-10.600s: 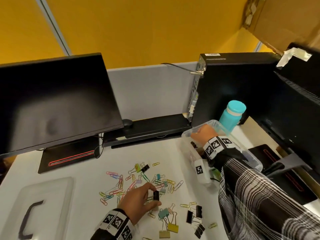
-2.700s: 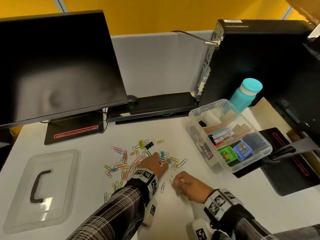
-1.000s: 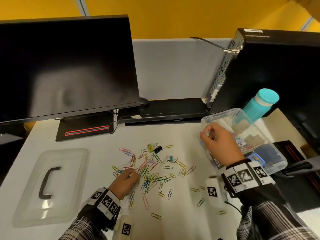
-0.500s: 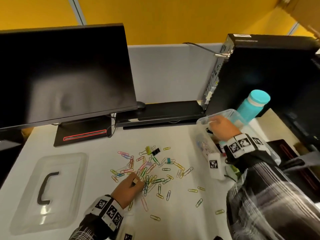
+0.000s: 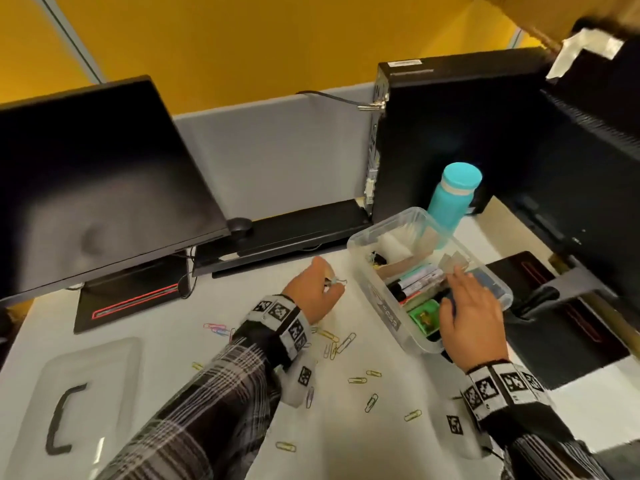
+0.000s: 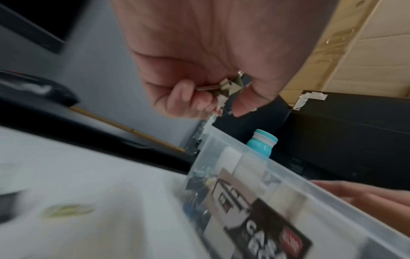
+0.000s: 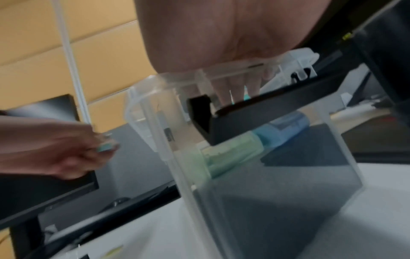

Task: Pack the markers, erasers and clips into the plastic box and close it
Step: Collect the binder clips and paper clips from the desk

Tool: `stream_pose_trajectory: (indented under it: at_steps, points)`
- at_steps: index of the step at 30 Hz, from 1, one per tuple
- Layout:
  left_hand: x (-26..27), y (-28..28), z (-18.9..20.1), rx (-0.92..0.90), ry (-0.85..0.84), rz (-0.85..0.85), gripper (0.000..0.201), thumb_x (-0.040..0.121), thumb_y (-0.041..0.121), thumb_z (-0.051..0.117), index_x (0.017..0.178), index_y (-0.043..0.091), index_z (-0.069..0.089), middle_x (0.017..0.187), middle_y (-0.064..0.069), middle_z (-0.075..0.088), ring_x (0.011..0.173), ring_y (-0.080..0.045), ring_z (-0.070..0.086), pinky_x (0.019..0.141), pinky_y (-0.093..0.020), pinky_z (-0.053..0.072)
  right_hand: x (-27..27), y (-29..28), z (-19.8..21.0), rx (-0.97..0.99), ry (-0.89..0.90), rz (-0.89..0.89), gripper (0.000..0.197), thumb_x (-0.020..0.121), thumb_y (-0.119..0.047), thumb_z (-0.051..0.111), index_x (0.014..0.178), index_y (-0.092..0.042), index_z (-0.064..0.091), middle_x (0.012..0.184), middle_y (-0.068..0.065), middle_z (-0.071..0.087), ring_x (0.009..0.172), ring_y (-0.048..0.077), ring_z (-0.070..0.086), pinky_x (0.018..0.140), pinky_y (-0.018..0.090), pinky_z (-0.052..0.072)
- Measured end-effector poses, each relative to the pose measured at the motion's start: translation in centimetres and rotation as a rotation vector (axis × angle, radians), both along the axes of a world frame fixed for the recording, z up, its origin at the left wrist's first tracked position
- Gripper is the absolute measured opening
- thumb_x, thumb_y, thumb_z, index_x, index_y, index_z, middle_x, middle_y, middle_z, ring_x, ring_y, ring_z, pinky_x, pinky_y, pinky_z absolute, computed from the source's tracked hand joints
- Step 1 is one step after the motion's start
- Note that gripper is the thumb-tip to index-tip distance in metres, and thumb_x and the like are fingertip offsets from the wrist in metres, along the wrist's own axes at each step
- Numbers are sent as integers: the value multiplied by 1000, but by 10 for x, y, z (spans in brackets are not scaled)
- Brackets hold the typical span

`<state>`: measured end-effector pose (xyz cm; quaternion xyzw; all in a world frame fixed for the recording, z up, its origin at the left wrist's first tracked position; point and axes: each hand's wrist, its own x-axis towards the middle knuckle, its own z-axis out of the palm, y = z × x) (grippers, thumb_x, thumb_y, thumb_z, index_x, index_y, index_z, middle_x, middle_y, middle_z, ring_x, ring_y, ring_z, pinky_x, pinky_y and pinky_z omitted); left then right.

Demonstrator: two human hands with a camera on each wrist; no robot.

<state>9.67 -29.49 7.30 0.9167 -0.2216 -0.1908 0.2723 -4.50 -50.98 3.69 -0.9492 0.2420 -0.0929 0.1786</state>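
Observation:
The clear plastic box (image 5: 388, 225) stands open at the right of the table, with markers (image 5: 415, 278) and a green eraser (image 5: 424, 315) inside. My left hand (image 5: 332, 285) hovers just left of the box and pinches a small bunch of clips (image 6: 230, 87), among them a teal one (image 7: 106, 145). My right hand (image 5: 453, 289) lies over the box's near right end with its fingers stretched out, holding nothing. Through the box wall (image 7: 277, 192) its fingers (image 7: 233, 92) show inside. Loose paper clips (image 5: 341, 342) lie scattered on the table, partly hidden by my left arm.
The box's clear lid (image 5: 90, 386) with a black handle lies at the front left. A monitor (image 5: 97, 174) stands at the back left, a black computer tower (image 5: 450, 133) and teal bottle (image 5: 453, 192) behind the box, a keyboard (image 5: 294, 230) between them.
My left hand has left the clip pile and risen to the box's left side with clips in it. My right hand has drawn back from the box's far end to its near end.

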Motion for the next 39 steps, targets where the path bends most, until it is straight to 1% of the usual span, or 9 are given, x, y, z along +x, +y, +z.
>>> stream_pose_trajectory:
  at_steps: [4, 11, 16, 20, 23, 27, 30, 35, 39]
  points:
    - [28, -68, 20, 69, -84, -38, 28, 89, 34, 49, 108, 15, 41, 95, -5, 56, 81, -25, 56, 69, -35, 45, 0, -1, -2, 10, -3, 14, 70, 84, -44, 17, 140, -12, 42, 148, 9, 41, 139, 26, 33, 117, 43, 19]
    - [37, -108, 9, 394, -268, -275, 48, 93, 31, 48, 136, 11, 38, 135, -10, 47, 123, -30, 45, 100, -44, 37, 0, -4, -5, 35, -39, 31, 68, 85, -43, 18, 141, -13, 40, 148, 9, 41, 139, 25, 32, 117, 43, 19]
    - [19, -42, 6, -32, -280, -160, 38, 95, 16, 40, 132, 22, 47, 134, -1, 48, 122, -20, 43, 104, -38, 37, -1, -7, -7, 53, -4, 45, 68, 86, -44, 19, 144, -13, 35, 151, 8, 35, 141, 24, 29, 118, 44, 18]
    - [-3, 47, -22, 28, -278, -56, 31, 95, 18, 43, 125, 24, 51, 128, 4, 49, 116, -14, 45, 101, -32, 40, 5, 9, 1, 84, -58, 76, 56, 93, -26, 44, 147, -16, 29, 156, 5, 24, 145, 23, 17, 118, 49, 15]
    - [-18, 112, -50, 68, -198, 48, 29, 94, 17, 46, 119, 24, 57, 122, 3, 54, 111, -15, 47, 100, -33, 41, 15, 46, 12, 116, -140, 239, 51, 93, -24, 44, 143, -20, 34, 156, -1, 23, 146, 18, 12, 118, 42, 13]
    - [-25, 170, -71, 153, -159, 123, 27, 91, 18, 50, 116, 26, 58, 119, 6, 55, 112, -16, 48, 98, -27, 39, 38, 100, 2, 100, -225, 516, 38, 89, -26, 41, 124, -17, 54, 138, -1, 48, 132, 15, 37, 108, 31, 34]
    - [-16, 178, -76, 180, -172, 142, 29, 90, 22, 54, 119, 27, 56, 121, 6, 53, 111, -17, 47, 96, -26, 37, 62, 130, -21, 155, -62, 581, 27, 92, -21, 44, 113, -16, 60, 114, -3, 57, 108, 12, 48, 82, 28, 51]
    - [16, 146, -74, 242, -139, 75, 41, 92, 28, 50, 132, 28, 45, 134, 5, 44, 121, -18, 39, 102, -33, 37, 98, 154, -51, 114, 323, 596, 28, 94, -13, 42, 120, -15, 54, 124, 2, 48, 113, 20, 44, 81, 29, 44]
    - [33, 115, -71, 348, -202, 44, 43, 90, 41, 50, 131, 28, 47, 128, 2, 45, 120, -20, 36, 101, -35, 36, 105, 164, -61, 42, 435, 627, 25, 91, -10, 43, 113, -13, 54, 120, 4, 45, 111, 21, 43, 80, 31, 44]
